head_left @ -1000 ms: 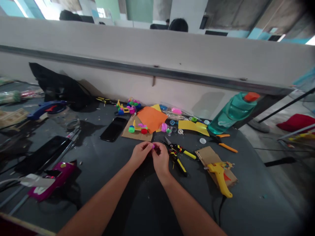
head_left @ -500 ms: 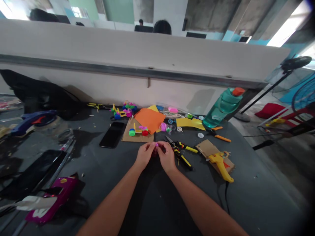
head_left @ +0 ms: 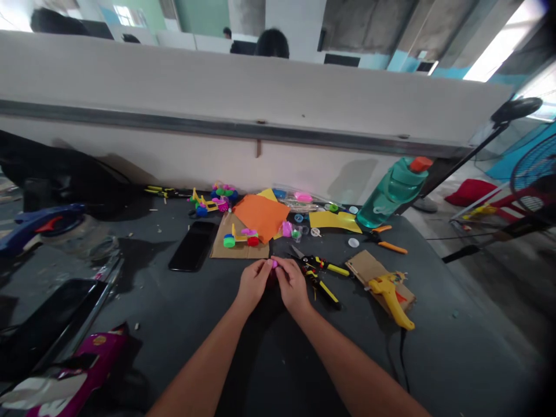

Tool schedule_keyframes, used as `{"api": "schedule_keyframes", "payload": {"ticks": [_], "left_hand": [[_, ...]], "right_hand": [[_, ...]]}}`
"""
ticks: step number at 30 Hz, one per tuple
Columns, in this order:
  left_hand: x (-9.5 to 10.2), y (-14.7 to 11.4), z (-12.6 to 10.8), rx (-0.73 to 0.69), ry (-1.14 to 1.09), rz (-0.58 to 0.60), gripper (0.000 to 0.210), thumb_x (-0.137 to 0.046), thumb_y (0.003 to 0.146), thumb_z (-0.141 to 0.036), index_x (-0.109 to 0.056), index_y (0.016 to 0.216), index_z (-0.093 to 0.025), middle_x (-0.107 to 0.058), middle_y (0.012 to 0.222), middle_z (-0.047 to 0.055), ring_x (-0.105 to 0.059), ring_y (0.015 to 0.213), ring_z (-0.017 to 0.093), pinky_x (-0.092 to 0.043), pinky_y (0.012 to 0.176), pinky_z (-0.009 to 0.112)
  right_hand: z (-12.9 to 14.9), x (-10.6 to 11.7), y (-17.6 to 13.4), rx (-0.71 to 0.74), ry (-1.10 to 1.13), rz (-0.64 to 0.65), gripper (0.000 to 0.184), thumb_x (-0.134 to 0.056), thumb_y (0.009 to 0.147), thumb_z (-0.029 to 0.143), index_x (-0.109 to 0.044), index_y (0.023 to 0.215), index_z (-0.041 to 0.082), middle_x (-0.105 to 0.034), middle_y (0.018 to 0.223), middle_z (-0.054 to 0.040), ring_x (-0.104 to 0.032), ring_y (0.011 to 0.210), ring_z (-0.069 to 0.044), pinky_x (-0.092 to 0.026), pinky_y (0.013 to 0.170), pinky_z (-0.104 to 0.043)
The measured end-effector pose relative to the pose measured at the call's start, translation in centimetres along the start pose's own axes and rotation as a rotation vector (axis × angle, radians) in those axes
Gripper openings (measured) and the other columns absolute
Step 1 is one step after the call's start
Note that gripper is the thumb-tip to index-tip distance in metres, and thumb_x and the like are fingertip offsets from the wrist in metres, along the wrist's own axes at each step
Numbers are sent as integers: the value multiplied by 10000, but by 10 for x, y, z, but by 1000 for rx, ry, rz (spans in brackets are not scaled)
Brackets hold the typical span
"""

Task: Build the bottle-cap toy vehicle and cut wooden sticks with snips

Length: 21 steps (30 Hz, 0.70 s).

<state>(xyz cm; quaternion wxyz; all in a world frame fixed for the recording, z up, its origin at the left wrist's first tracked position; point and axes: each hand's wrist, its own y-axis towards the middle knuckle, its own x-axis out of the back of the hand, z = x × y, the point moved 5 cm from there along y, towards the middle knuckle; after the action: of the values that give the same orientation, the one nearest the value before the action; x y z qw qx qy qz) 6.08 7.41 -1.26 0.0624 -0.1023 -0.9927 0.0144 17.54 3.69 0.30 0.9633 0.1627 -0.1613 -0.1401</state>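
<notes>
Left hand (head_left: 253,284) and right hand (head_left: 294,285) are meeting at the fingertips, pinching a small pink piece (head_left: 274,264) between them above the table (head_left: 174,324), fingers hiding most of its shape. An uneven squeeze could be popping it loose, losing it among the yellow-handled cutters (head_left: 335,269) just beside the right hand. Farther right, a glue gun (head_left: 393,298) is lying on a cardboard scrap (head_left: 359,264), its cord (head_left: 403,359) trailing near the right forearm, so a snag could be dragging it off.
</notes>
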Motion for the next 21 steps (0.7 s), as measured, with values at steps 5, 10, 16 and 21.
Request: {"api": "schedule_keyframes", "payload": {"ticks": [5, 10, 16, 21], "left_hand": [[2, 0, -4, -59, 99, -13, 392, -433, 829, -453, -631, 712, -135, -579, 614, 3, -499, 590, 133, -371, 549, 217], [0, -1, -5, -47, 71, 9, 413, -442, 816, -474, -658, 747, -129, -589, 605, 7, -505, 580, 139, -371, 531, 220], [4, 0, -2, -1, -56, -16, 416, -480, 786, -500, -657, 737, -127, -581, 589, -4, -499, 554, 129, -386, 518, 215], [8, 2, 6, 88, -274, -71, 375, -568, 733, -493, -657, 782, -131, -587, 606, -14, -516, 547, 120, -432, 521, 225]], "right_hand": [[0, -2, -1, -3, -21, 16, 266, -546, 803, 227, -621, 1057, 247, -621, 973, -48, -567, 921, -181, -457, 840, -321], [-4, -4, -3, -32, -106, -19, 219, -459, 863, 287, -634, 969, 210, -641, 921, -55, -576, 877, -174, -450, 821, -316], [2, -12, 3, -44, -100, -30, 279, -387, 900, 307, -640, 962, 207, -634, 902, -57, -575, 860, -167, -451, 819, -312], [6, -21, 9, 31, 8, 66, 264, -445, 867, 244, -612, 1072, 243, -615, 1004, -56, -560, 958, -172, -442, 885, -335]]}}
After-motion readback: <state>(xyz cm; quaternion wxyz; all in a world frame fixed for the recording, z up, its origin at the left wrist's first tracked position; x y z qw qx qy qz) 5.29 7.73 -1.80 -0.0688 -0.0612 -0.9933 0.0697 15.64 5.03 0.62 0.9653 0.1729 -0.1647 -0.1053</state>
